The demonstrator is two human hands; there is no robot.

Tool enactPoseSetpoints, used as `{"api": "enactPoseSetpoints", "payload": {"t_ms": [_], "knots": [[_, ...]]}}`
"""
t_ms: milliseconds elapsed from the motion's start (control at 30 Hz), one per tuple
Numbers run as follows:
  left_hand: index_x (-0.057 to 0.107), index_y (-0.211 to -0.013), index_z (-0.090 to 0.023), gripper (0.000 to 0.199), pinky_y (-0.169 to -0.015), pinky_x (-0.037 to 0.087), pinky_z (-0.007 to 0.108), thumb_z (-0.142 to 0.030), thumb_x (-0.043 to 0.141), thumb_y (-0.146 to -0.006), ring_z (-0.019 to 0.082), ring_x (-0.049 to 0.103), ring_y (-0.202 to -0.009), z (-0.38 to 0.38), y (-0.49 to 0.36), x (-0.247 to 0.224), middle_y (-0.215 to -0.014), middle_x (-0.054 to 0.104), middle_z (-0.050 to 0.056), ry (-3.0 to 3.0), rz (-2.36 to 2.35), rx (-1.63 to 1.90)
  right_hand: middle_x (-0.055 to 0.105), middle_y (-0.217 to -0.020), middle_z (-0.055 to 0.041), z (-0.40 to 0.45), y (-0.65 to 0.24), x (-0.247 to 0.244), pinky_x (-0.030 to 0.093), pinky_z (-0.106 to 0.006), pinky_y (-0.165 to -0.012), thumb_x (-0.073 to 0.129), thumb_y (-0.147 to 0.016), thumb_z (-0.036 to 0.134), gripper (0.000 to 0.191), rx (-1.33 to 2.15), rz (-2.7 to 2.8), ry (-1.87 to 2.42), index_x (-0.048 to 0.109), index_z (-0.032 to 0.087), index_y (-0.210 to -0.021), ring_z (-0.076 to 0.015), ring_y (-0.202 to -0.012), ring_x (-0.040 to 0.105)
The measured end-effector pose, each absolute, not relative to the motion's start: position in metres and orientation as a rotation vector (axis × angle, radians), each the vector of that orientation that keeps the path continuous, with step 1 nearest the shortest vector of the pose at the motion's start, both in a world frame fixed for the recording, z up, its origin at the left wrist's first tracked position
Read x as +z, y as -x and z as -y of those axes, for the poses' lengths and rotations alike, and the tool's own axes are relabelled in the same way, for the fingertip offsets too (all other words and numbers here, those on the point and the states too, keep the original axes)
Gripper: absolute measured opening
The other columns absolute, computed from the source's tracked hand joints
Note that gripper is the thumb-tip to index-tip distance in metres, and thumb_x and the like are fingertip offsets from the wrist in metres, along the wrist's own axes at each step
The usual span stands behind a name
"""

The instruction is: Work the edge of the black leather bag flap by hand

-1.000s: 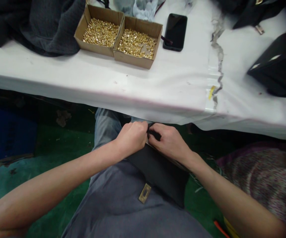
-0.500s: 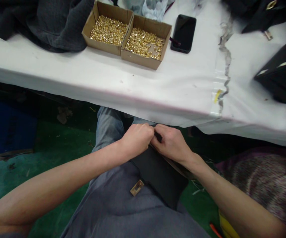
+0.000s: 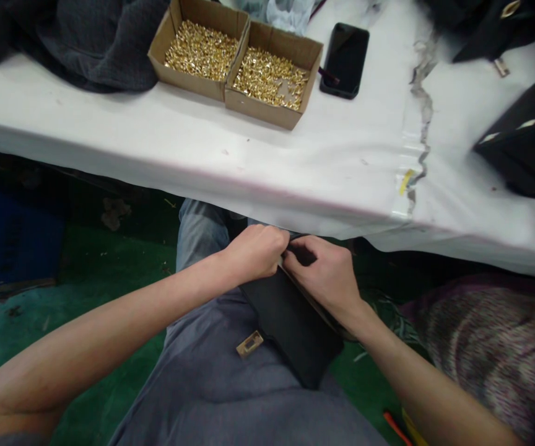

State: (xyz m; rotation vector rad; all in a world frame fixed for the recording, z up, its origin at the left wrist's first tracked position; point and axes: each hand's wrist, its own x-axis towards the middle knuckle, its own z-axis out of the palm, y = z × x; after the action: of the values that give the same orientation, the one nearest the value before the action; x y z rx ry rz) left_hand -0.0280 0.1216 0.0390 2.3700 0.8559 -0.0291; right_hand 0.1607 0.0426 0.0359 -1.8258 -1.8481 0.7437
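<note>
A black leather-like piece (image 3: 295, 328) lies slanted across my lap, with a small gold rectangular metal fitting (image 3: 249, 344) at its lower left edge. My left hand (image 3: 260, 251) is closed on the upper end of this piece, its fingertips turned away from view. Right beside it, my right hand (image 3: 326, 272) pinches the piece's upper right edge between thumb and fingers. The two hands nearly touch, just below the table edge. Whatever lies between the fingertips is too small to make out.
The white-covered table (image 3: 249, 161) carries two cardboard boxes (image 3: 267, 114) of small gold pieces, a black phone (image 3: 345, 61) and dark cloth (image 3: 109, 43). Black bags (image 3: 527, 142) stand at the right. A patterned cloth bundle (image 3: 485, 341) lies below on the right.
My right hand has shifted slightly right, its thumb and fingers opening a wider gap. The black piece and its gold fitting have moved a little left and up.
</note>
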Motion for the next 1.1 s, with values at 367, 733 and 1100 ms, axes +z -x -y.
{"api": "enactPoseSetpoints", "payload": {"t_ms": [367,733,1100], "knots": [[0.076,-0.108,-0.011,0.021,-0.077,0.064,0.046,-0.011,0.057,-0.097,0.038,0.081,-0.091,-0.117,0.031,0.035,-0.099,0.082,0.018,-2.434,-0.8,-0.011,0.081,-0.091,-0.0033,-0.047,-0.165,0.038,0.056,-0.038,-0.079,0.069,-0.09,0.019,0.012,0.898,1.884,1.755,0.079,0.024,-0.095,-0.0248,-0.083,0.076],[0.076,-0.101,-0.018,0.022,-0.078,0.062,0.044,-0.026,0.056,-0.101,0.036,0.08,-0.088,-0.115,0.036,0.026,-0.095,0.081,0.015,-2.361,-0.983,0.011,0.086,-0.111,-0.0041,-0.053,-0.173,0.036,0.061,-0.043,-0.092,0.074,-0.093,0.024,0.023,1.111,1.84,1.763,0.083,0.026,-0.114,-0.0287,-0.099,0.081],[0.079,-0.086,-0.019,0.021,-0.074,0.06,0.041,-0.023,0.06,-0.094,0.034,0.079,-0.084,-0.11,0.035,0.02,-0.085,0.08,0.014,-2.279,-0.995,0.055,0.085,-0.11,-0.0062,-0.04,-0.182,0.028,0.06,-0.032,-0.053,0.081,-0.093,0.044,0.036,1.716,1.261,1.847,0.084,0.026,-0.125,-0.0235,-0.077,0.074]]}}
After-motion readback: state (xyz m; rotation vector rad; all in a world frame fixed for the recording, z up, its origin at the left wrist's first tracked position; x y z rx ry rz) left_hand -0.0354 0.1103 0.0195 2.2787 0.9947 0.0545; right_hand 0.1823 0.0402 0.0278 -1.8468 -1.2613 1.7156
